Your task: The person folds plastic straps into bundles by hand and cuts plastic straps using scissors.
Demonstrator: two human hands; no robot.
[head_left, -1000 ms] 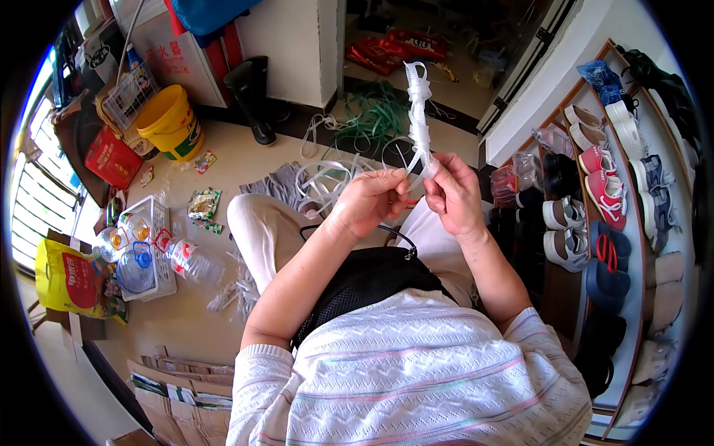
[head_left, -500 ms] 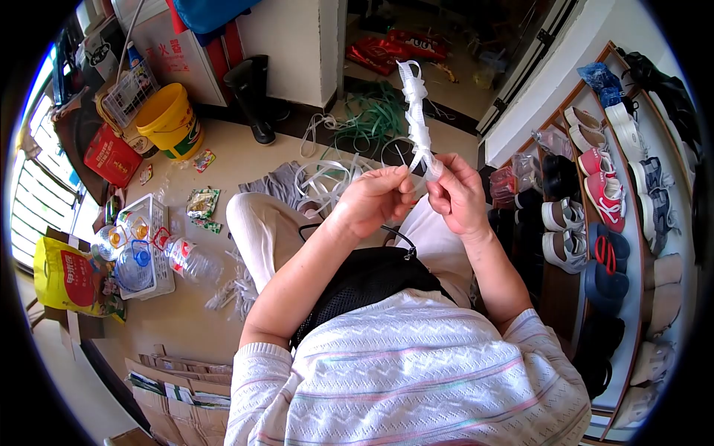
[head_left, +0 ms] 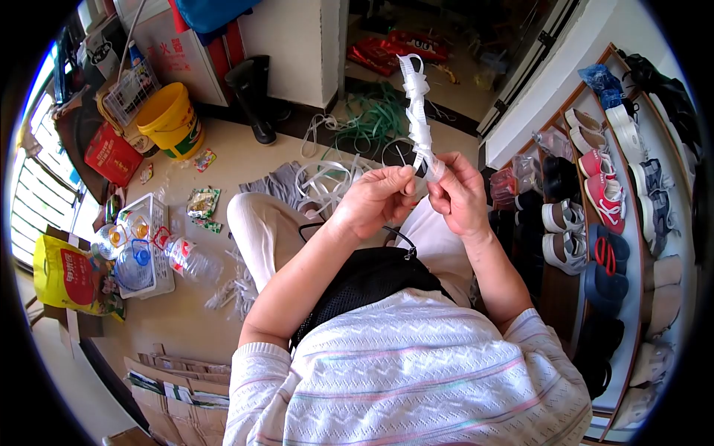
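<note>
A white woven strip [head_left: 418, 104], braided from flat plastic strapping, rises upright from between my two hands. My right hand [head_left: 459, 195] pinches its lower end between thumb and fingers. Close beside it, my left hand [head_left: 374, 197] pinches a loose end of the same white strapping. Past my left hand, a tangle of loose white plastic strapping [head_left: 327, 181] spreads over the floor by my knees. Farther off lies a heap of green strapping [head_left: 373, 119]. The ends inside my fingers are partly hidden.
On the right stands a shoe rack [head_left: 587, 297] full of shoes. To the left are a yellow bucket [head_left: 169, 123], a white basket [head_left: 160, 267] with plastic bottles, and a yellow bag [head_left: 65, 279]. Folded cardboard [head_left: 178, 405] lies at lower left; black boots [head_left: 249, 97] stand by the wall.
The woven strip has shifted up slightly and tilted a little. My left fingers have moved slightly on the loose end; my right hand keeps its pinch.
</note>
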